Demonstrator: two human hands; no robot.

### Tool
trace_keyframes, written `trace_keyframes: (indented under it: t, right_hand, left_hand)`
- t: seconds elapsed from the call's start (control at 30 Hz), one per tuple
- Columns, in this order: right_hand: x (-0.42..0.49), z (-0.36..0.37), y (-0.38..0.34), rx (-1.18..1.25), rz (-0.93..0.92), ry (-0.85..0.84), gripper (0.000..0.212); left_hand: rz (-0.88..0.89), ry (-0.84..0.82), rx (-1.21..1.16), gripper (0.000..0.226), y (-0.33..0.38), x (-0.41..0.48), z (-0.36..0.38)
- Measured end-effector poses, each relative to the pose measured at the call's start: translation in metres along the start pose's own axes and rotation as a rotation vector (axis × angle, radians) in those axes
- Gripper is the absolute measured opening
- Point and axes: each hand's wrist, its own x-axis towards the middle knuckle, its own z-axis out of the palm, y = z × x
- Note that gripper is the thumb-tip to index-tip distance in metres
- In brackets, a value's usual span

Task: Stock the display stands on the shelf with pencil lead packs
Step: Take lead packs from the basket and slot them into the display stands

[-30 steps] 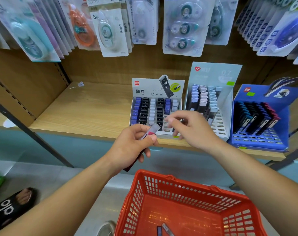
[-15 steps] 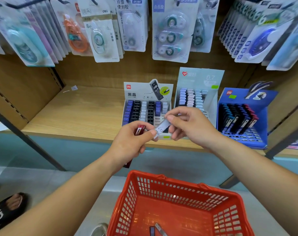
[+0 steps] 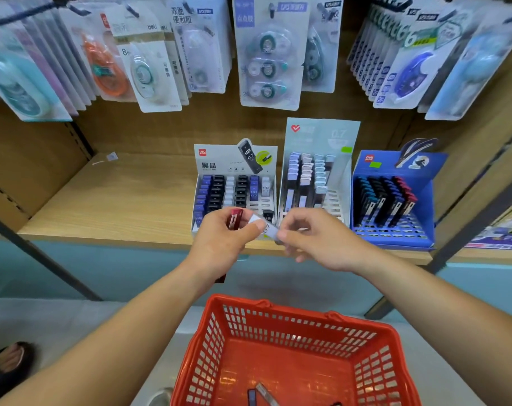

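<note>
Closest to me, the red basket [image 3: 292, 320] sits low in front of my body. On its floor a blue lead pack [image 3: 252, 397] and a grey lead pack [image 3: 267, 394] lie side by side. Off to my left on the floor is a black sandal [image 3: 5, 367]. Above the basket my two bare forearms reach forward and meet over the front edge of the wooden shelf [image 3: 117, 200]. My left hand [image 3: 222, 244] is curled: its fingers wrap a dark red pack [image 3: 235, 218], whose top end sticks up out of the fist, and its thumb presses one end of a white pack [image 3: 265, 227]. My right hand [image 3: 316, 241] pinches the other end of that white pack between thumb and forefinger, with the other fingers loosely bent. The pack spans the small gap between my hands, tilted, in the air just in front of the white display stand [image 3: 234, 159] and not in any slot. That stand holds rows of blue, black and white packs, with open slots showing at its front right. Just beside it on the right stands a taller pale grey stand [image 3: 322, 136], filled mostly toward the back. Next to that is a blue stand [image 3: 395, 168] with dark packs leaning in rows. Behind and above, carded correction tapes [image 3: 266, 60] hang from hooks.
</note>
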Motion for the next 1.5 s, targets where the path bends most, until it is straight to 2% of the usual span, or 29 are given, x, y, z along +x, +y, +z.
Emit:
trace_keyframes:
  t: [0.03, 0.07, 0.17, 0.23, 0.33, 0.43, 0.57, 0.73, 0.9, 1.1, 1.23, 1.5]
  right_hand:
    - [0.001, 0.001, 0.001, 0.02, -0.019, -0.001, 0.002]
    - [0.002, 0.002, 0.001, 0.039, -0.029, -0.004, 0.012]
    - [0.005, 0.002, -0.004, 0.014, -0.084, -0.063, 0.058]
    - [0.006, 0.003, -0.008, 0.031, -0.08, -0.137, 0.068]
    - [0.013, -0.001, -0.012, 0.061, -0.044, -0.115, 0.056]
    - [0.028, -0.01, -0.015, 0.171, -0.028, 0.068, 0.039]
    - [0.06, -0.027, -0.023, 0.058, -0.092, 0.271, 0.022]
    - [0.102, -0.035, -0.03, -0.107, -0.142, 0.388, 0.024]
    - [0.134, -0.037, -0.025, -0.475, -0.181, 0.359, 0.021]
    - [0.153, -0.03, -0.021, -0.678, -0.142, 0.21, 0.023]
    - [0.156, -0.031, -0.013, -0.774, -0.119, 0.164, 0.018]
    - [0.155, -0.032, 0.0, -0.839, -0.152, 0.205, 0.019]
  left_hand:
    - [0.008, -0.01, 0.007, 0.01, -0.001, 0.0, 0.001]
    - [0.015, -0.019, 0.013, 0.008, 0.0, 0.0, 0.002]
    - [0.028, -0.034, 0.028, 0.004, 0.0, 0.0, 0.004]
    - [0.01, -0.01, 0.033, 0.006, 0.0, 0.002, 0.002]
    - [-0.05, 0.01, 0.071, 0.014, -0.003, 0.009, -0.007]
    - [-0.09, -0.046, 0.071, 0.023, -0.006, 0.013, -0.017]
    - [-0.051, -0.144, 0.082, 0.023, -0.005, 0.01, -0.031]
    - [-0.093, -0.217, 0.059, 0.019, -0.005, 0.005, -0.045]
    - [-0.109, -0.195, 0.077, 0.013, -0.007, 0.005, -0.052]
    - [-0.1, -0.179, 0.077, 0.014, -0.015, 0.01, -0.053]
    - [-0.1, -0.168, 0.062, 0.014, -0.016, 0.009, -0.055]
    - [-0.106, -0.133, 0.046, 0.009, -0.021, 0.01, -0.058]
